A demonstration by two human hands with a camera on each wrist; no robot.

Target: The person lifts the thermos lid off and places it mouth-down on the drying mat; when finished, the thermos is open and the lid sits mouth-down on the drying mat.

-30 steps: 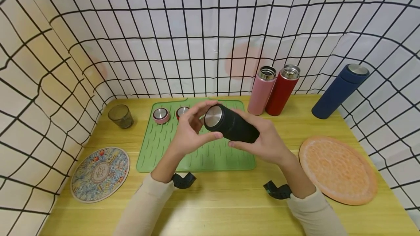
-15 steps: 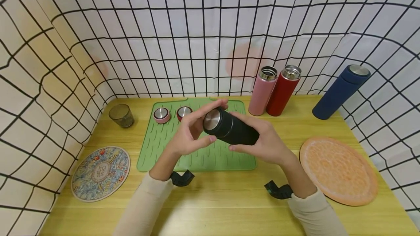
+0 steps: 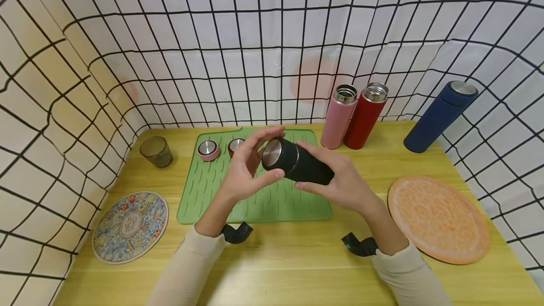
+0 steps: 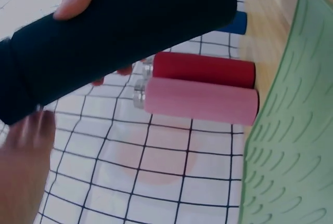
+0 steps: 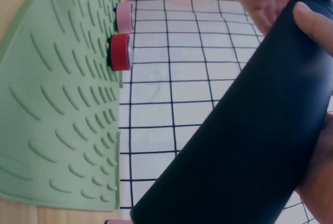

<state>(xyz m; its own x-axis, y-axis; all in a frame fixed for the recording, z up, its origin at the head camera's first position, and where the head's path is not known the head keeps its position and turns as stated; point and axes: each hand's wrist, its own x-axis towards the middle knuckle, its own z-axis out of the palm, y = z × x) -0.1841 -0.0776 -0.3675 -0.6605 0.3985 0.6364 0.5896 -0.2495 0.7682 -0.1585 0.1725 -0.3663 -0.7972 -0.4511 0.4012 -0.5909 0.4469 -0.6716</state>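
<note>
A black thermos bottle (image 3: 312, 164) is tilted in mid-air above the green drying mat (image 3: 199, 202), its steel-topped lid (image 3: 272, 153) pointing left and up. My right hand (image 3: 346, 181) grips the bottle's body, thumb along the near side and fingers on the far side. My left hand (image 3: 242, 174) holds the lid, thumb at its lower edge and fingers arched over the top. The thumb of my left hand (image 5: 315, 24) also shows against the lid end in the right wrist view. A thin bright seam runs between lid and body.
On the mat stand a pink lid (image 3: 208, 150) and a red lid (image 3: 235, 146). Behind are lidless pink (image 3: 337, 119) and red (image 3: 364, 119) bottles and a lidded blue bottle (image 3: 439, 119). A glass (image 3: 156, 151), a patterned round mat (image 3: 130, 227) and an orange round mat (image 3: 437, 220) flank them.
Half a second ago the left fingers were stretched farther over the lid; now they bend closer, with the thumb higher against it. The lid end has shifted slightly left. The right grip is unchanged.
</note>
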